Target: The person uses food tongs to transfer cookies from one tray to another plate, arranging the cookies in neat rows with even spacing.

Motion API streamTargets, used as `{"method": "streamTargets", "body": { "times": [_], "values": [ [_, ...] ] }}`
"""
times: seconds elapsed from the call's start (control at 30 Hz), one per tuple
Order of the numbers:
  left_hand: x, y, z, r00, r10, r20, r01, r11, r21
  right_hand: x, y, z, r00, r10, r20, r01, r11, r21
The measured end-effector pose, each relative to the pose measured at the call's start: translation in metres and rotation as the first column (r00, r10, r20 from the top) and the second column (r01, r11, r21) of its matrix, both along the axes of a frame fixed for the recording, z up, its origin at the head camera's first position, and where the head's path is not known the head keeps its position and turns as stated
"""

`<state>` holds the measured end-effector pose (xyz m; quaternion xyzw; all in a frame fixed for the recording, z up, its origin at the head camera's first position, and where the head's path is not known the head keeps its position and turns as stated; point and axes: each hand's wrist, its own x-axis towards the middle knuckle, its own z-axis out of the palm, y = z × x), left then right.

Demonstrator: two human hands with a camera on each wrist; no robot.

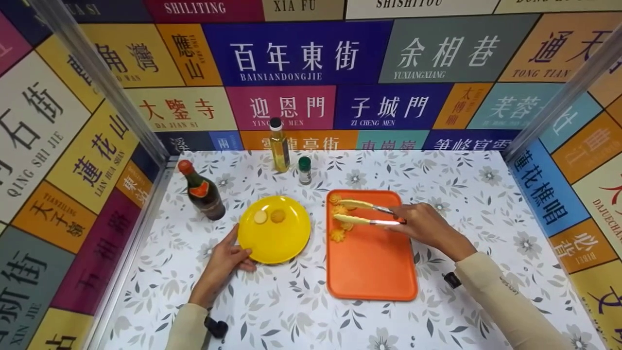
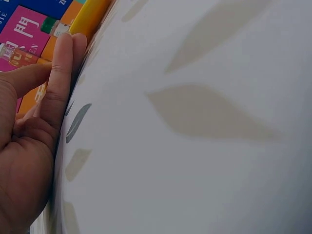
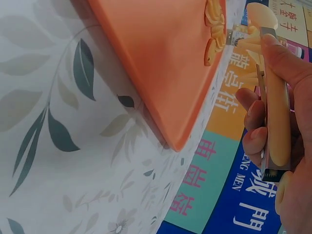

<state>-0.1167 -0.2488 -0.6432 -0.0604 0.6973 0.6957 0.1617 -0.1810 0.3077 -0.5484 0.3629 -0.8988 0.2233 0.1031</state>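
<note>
My right hand (image 1: 420,223) grips a pair of tongs (image 1: 376,222) with pale yellow tips and metal handles. The spread tips hang over several golden flower-shaped cookies (image 1: 337,236), which lie in a row along the left side of an orange tray (image 1: 371,267). In the right wrist view, fingers and thumb (image 3: 275,46) are wrapped round the tongs' handle. To the left, my left hand (image 1: 226,255) holds the near left rim of a yellow plate (image 1: 277,243). On that plate sit two small round cookies, a pale one (image 1: 261,217) and a golden one (image 1: 278,216).
A dark bottle with a red cap (image 1: 204,192) stands left of the plate. Behind the plate are an oil bottle with a black cap (image 1: 279,150) and a small green-capped jar (image 1: 304,172). Printed panels (image 1: 291,53) wall in the leaf-patterned table (image 1: 291,311).
</note>
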Motion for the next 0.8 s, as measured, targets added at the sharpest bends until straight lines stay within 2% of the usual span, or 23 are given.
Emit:
{"method": "streamTargets", "body": {
  "times": [0.37, 0.47, 0.6, 0.8],
  "values": [
    [-0.001, 0.001, 0.001, 1.000, 0.007, 0.013, -0.007, 1.000, -0.009, -0.008, -0.014, 0.005, 0.997, 0.067, -0.027, -0.067, 0.998, -0.017],
    [-0.001, 0.001, 0.000, 1.000, 0.002, -0.002, -0.002, 1.000, 0.005, -0.009, -0.018, 0.005, 0.996, 0.079, -0.044, -0.080, 0.997, -0.023],
    [-0.001, 0.001, -0.001, 1.000, -0.005, -0.013, 0.005, 1.000, 0.027, -0.010, -0.024, 0.006, 0.995, 0.086, -0.057, -0.087, 0.996, -0.022],
    [-0.001, 0.001, 0.000, 1.000, 0.000, 0.006, -0.001, 1.000, 0.010, -0.011, -0.033, 0.009, 0.995, 0.090, -0.047, -0.091, 0.996, -0.022]
  ]
}}
